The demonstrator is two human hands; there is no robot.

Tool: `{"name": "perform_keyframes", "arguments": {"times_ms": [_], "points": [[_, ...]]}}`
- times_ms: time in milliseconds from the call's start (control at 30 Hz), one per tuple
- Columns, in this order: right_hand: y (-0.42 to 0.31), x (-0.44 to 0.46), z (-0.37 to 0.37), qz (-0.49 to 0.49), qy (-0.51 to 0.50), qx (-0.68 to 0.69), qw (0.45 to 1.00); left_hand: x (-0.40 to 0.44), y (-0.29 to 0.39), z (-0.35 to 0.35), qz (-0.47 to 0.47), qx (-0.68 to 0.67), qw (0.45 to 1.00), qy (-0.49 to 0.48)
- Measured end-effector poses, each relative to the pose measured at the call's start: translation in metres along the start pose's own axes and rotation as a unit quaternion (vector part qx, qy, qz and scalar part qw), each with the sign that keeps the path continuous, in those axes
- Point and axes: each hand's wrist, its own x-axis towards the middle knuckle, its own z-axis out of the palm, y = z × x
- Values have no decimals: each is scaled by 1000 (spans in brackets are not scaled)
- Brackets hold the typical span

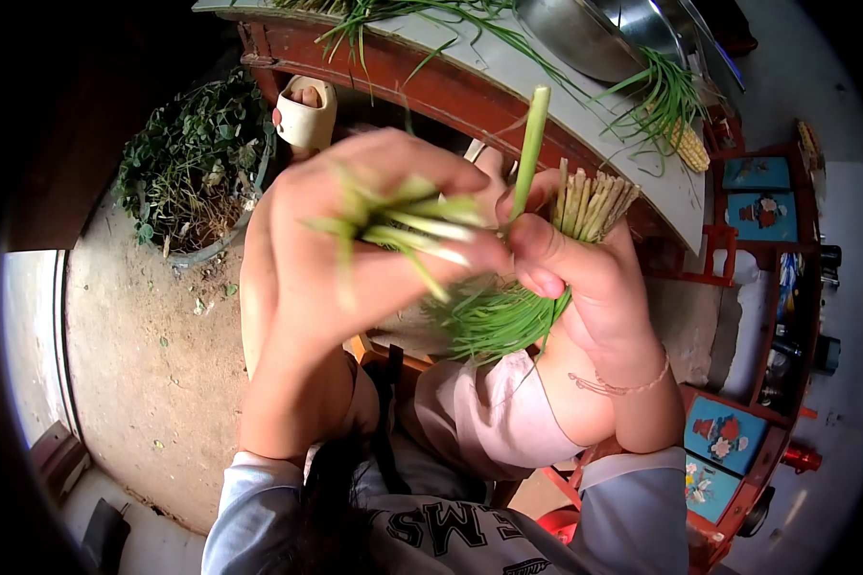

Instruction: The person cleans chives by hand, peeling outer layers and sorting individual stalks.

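Note:
Long green stalks with pale cut ends form a bundle [594, 206] in my right hand [594, 278], whose fingers wrap round it; its thin green leaves [508, 321] hang below toward my lap. One thicker light-green stalk [531, 144] stands up between the thumb and fingers of that hand. My left hand [326, 230], smeared by motion, is closed on several loose pale-green stalk pieces [403, 225]. Its fingertips meet my right thumb near the base of the thick stalk.
A table [671, 192] with a red frame crosses the top, bearing more green leaves [657, 105], a metal bowl [585, 38] and a corn cob [690, 149]. A potted plant [197, 168] stands at the left. Red cabinets [758, 249] line the right.

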Motion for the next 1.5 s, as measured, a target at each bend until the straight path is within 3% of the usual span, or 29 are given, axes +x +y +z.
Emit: {"name": "perform_keyframes", "arguments": {"times_ms": [33,167,267,367,467,633,867,1033,1367,1500], "points": [[1,0,0,7,-10,14,1000,-1,-1,3,11,40,999,-25],[0,0,-3,10,-19,36,999,-5,2,7,-90,-9,996,-16],[-2,1,-2,19,-18,19,999,-6,-3,7,-62,-42,996,-39],[-4,1,-1,20,-7,16,1000,-6,-3,10,-131,-146,980,-23],[-1,2,1,-30,21,-27,999,-3,5,6,-161,-137,977,-40],[-1,1,-1,-37,13,-83,996,-6,-5,8,-117,-135,982,-55],[1,2,-3,-41,19,-72,996,-6,-6,9,-136,-161,977,-42],[-2,2,-1,-30,-7,-53,998,-4,-2,5,-218,-172,959,-57],[-3,4,0,1,-7,-56,998,-4,-5,6,-225,-168,958,-55],[1,8,0,-35,-8,-78,996,-5,-9,8,-245,-198,947,-67]]}}
